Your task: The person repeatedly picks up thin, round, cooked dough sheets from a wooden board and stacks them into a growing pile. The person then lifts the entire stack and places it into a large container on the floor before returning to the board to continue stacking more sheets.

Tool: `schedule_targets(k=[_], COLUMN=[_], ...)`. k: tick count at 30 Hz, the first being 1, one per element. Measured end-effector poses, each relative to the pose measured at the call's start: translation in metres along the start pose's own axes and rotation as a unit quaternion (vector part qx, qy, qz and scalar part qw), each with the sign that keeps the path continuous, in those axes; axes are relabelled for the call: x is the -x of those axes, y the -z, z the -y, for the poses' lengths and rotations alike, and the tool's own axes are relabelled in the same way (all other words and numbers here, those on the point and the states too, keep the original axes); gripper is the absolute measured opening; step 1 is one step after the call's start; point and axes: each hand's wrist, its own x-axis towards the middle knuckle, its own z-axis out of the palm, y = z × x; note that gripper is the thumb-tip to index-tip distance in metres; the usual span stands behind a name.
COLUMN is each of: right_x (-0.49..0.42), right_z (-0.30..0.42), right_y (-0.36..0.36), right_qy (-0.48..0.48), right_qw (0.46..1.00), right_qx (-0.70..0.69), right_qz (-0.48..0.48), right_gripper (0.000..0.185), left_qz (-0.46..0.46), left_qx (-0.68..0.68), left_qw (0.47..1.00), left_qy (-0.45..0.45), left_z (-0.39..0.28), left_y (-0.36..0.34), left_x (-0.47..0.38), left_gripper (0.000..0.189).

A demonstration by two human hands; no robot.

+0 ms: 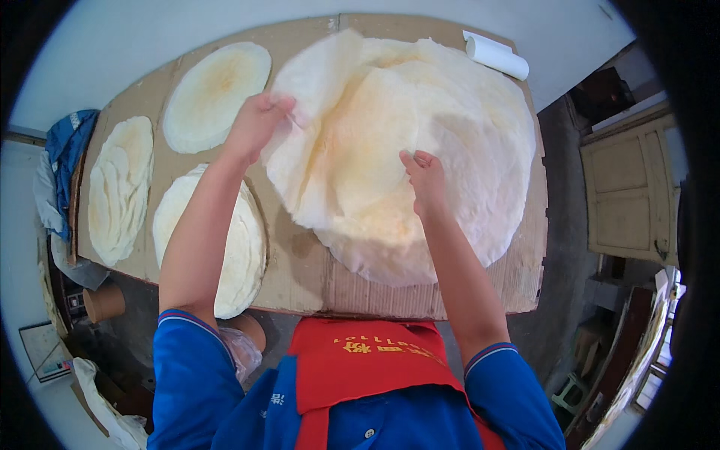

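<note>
My left hand (270, 118) pinches the left part of a large, thin round flatbread sheet (365, 135), which is lifted, folded and partly blurred. At the sheet's middle right, my right hand (424, 171) pinches its edge between thumb and fingers. Beneath lies a broad pile of thin, pale sheets (478, 169) with wavy rims. On the left of the cardboard-covered table, a flat round stack (219, 95) lies at the back and another stack (242, 253) nearer me, partly hidden by my left forearm. Farther left is a pile of folded sheets (121, 191).
Cardboard (298, 287) covers the tabletop. A white roll (498, 58) lies at the back right corner. Blue cloth (73, 152) hangs by the left edge. On the floor are a brown round container (104, 302) and a pale stool (571, 392); a wooden cabinet (627, 191) stands at right.
</note>
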Motion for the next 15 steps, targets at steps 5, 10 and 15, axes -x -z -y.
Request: schedule_targets(k=[5, 10, 15], right_x=[-0.027, -0.044, -0.036], right_z=[-0.006, 0.009, 0.010], right_y=[-0.002, 0.051, 0.055], right_qy=[0.167, 0.188, 0.342], right_qw=[0.959, 0.936, 0.792], right_qx=[0.226, 0.269, 0.444], right_qz=[-0.032, -0.131, -0.240], right_gripper=[0.042, 0.039, 0.064], left_qz=[-0.017, -0.211, -0.202], left_qx=[-0.035, -0.116, -0.290], left_qw=[0.999, 0.970, 0.920], left_qy=[0.022, -0.035, -0.169], left_z=[0.022, 0.042, -0.060], left_y=[0.016, 0.225, 0.172], left_x=[-0.010, -0.008, -0.007], left_gripper=[0.012, 0.019, 0.024])
